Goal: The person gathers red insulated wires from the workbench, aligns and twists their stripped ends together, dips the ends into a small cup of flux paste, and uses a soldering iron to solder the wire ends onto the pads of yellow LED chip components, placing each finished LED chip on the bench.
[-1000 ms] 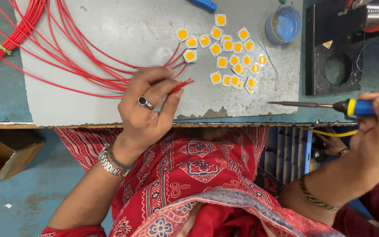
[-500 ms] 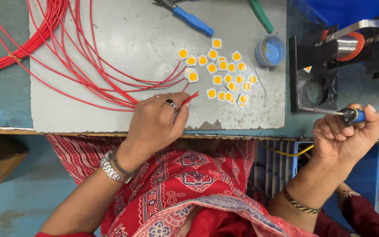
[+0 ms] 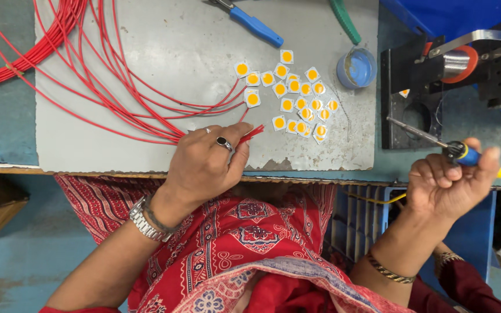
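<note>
Pinching: my left hand is closing thumb and fingers around the ends of the red wires, whose stripped tips are sticking out just past my fingertips.
Left hand position: it is resting on the near edge of the grey plate, a dark-stoned ring showing on one finger and a metal watch sitting on the wrist.
Wires: they are fanning out across the plate toward the upper left, where they are gathering into a thick bundle.
Right hand: my right hand is gripping a soldering iron by its blue and yellow handle, fist closed, with the metal tip pointing up and left over the black stand.
Chips: small square LED chips with yellow centres are lying scattered on the plate, just beyond the wire tips and apart from them.
Other things: a small blue tub is sitting beside the chips, and blue-handled pliers are lying at the plate's far edge.
Bench: the blue-green table is carrying the plate.
</note>
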`<state>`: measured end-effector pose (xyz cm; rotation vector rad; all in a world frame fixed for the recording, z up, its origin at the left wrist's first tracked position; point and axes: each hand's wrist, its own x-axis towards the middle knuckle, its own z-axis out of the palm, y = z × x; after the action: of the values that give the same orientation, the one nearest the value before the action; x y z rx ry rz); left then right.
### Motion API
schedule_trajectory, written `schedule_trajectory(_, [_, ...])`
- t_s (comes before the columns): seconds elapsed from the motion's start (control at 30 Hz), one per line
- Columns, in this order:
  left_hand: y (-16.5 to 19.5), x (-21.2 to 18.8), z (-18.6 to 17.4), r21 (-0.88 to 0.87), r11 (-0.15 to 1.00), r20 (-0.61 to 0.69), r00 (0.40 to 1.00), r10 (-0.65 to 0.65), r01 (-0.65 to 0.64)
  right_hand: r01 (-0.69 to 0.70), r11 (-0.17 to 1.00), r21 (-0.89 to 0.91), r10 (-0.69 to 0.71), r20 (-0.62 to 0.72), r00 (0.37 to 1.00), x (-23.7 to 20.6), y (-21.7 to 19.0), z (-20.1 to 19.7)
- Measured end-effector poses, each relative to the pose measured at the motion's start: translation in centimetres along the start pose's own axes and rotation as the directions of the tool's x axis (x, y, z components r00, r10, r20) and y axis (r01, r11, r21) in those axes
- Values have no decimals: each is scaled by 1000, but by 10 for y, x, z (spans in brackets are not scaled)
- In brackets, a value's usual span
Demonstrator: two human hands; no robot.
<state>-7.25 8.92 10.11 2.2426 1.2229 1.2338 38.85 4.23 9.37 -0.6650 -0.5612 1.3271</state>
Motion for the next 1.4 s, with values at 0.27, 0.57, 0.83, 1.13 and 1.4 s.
schedule_trajectory(0.27, [0, -2, 4, -32, 999, 33, 999, 34, -33, 307, 907, -287, -239, 249, 938, -4, 81, 85])
schedule_trajectory(0.57, [3, 1, 2, -81, 997, 58, 998, 19, -15, 641, 169, -749, -15, 648, 761, 7, 141, 176])
schedule_trajectory(0.83, [-2, 4, -1, -55, 992, 191, 974, 120, -112, 578, 216, -787, -24, 588, 809, -3, 158, 178])
schedule_trajectory(1.13, [-6, -6, 4, -42, 981, 226, 954, 196, -191, 614, 63, -787, 2, 615, 789, 5, 159, 171])
schedule_trajectory(1.4, [-8, -7, 5, 69, 959, 299, 923, 242, -274, 640, 154, -753, 11, 649, 761, -9, 166, 171])
